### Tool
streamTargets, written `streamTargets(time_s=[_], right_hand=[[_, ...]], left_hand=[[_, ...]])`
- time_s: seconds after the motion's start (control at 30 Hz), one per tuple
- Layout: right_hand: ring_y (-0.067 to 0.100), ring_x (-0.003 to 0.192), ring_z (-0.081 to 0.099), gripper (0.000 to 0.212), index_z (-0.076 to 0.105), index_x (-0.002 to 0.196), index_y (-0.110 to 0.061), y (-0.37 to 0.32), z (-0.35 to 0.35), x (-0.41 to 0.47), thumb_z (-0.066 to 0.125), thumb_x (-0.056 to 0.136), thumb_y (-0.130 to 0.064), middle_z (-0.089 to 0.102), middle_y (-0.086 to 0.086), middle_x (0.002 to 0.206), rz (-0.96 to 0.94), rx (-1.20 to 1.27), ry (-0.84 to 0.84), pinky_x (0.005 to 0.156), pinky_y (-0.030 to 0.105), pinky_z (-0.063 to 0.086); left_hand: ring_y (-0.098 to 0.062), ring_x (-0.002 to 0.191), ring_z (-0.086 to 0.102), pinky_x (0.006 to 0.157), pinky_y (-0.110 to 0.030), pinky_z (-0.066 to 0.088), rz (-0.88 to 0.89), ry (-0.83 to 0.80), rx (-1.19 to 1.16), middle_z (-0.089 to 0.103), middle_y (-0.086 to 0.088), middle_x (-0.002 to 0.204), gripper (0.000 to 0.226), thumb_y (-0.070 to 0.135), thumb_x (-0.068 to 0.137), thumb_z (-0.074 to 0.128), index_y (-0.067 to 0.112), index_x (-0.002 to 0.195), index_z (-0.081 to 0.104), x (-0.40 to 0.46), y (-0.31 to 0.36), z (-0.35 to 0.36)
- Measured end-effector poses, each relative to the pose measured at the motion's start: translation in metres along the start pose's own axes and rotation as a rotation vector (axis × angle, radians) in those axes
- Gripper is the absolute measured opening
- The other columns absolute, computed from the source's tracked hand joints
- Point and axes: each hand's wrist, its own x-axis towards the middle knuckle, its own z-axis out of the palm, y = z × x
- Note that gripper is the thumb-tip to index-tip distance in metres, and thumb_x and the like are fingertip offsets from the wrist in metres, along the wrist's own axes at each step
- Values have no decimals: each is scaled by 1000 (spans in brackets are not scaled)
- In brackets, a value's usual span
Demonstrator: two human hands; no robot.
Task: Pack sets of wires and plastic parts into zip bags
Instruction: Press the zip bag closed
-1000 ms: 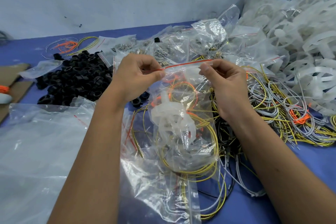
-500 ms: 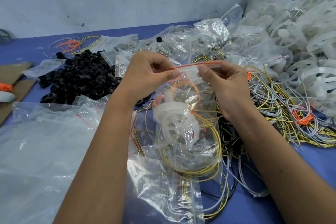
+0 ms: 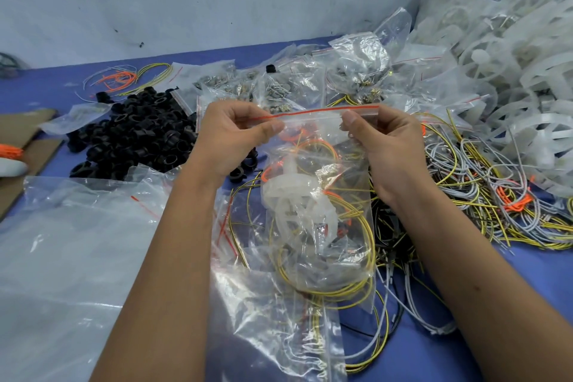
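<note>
A clear zip bag (image 3: 335, 245) with a red-lined top hangs in mid-air over the table's middle. Inside it lie a translucent white plastic part (image 3: 294, 198) and coiled yellow and orange wires. My left hand (image 3: 235, 139) pinches the left end of the red zip strip (image 3: 313, 112) between thumb and fingers. My right hand (image 3: 387, 146) pinches the strip's right end the same way. The strip runs taut between both hands.
A heap of black plastic rings (image 3: 130, 136) lies at the left. Empty clear bags (image 3: 71, 257) cover the near left. Tangled grey, yellow and orange wires (image 3: 483, 189) spread at the right, beside white plastic wheels (image 3: 521, 96). Small filled bags (image 3: 279, 84) sit behind the hands.
The held bag and both hands have shifted a little to the right, and the two hands sit slightly closer together along the strip.
</note>
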Motion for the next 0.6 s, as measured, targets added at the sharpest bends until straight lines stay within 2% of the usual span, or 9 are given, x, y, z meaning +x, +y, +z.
streamTargets(time_s=[0.1, 0.3, 0.4, 0.47, 0.6], right_hand=[[6, 68, 64, 3, 76, 88, -10, 0, 1, 0, 76, 90, -8, 74, -3, 73, 8, 11, 23, 67, 17, 51], [6, 67, 63, 3, 76, 87, -10, -1, 1, 0, 77, 90, -9, 73, -3, 73, 24, 14, 20, 68, 18, 51], [7, 66, 62, 4, 76, 86, -11, -1, 0, 1, 76, 90, -10, 73, -3, 72, 40, 40, 39, 67, 19, 50], [10, 66, 60, 8, 76, 83, -12, -1, -1, 2, 76, 90, -10, 72, -1, 72, 49, 52, 51, 68, 21, 50], [9, 65, 63, 8, 76, 83, -13, 0, 0, 1, 76, 91, -10, 73, -2, 71, 45, 28, 46, 68, 22, 52]], left_hand=[[-8, 53, 60, 59, -22, 50, -34, 32, -14, 68, -2, 62, 10, 7, 81, 83, 7, 77, 73, -1, -8, -3], [-7, 52, 60, 55, -19, 50, -7, 22, -60, 70, 3, 61, 13, 17, 78, 85, 20, 69, 76, -2, -12, -8], [-10, 60, 64, 63, -25, 56, -58, 26, -172, 75, 1, 69, 5, 26, 75, 83, 21, 73, 82, -4, -15, -9], [-8, 58, 64, 63, -22, 56, -88, 44, -200, 75, 2, 68, 8, 20, 80, 80, 22, 72, 82, -4, -17, -11], [-6, 53, 60, 57, -19, 52, -29, 60, -154, 70, 4, 62, 24, 8, 87, 77, 22, 68, 78, -2, -17, -13]])
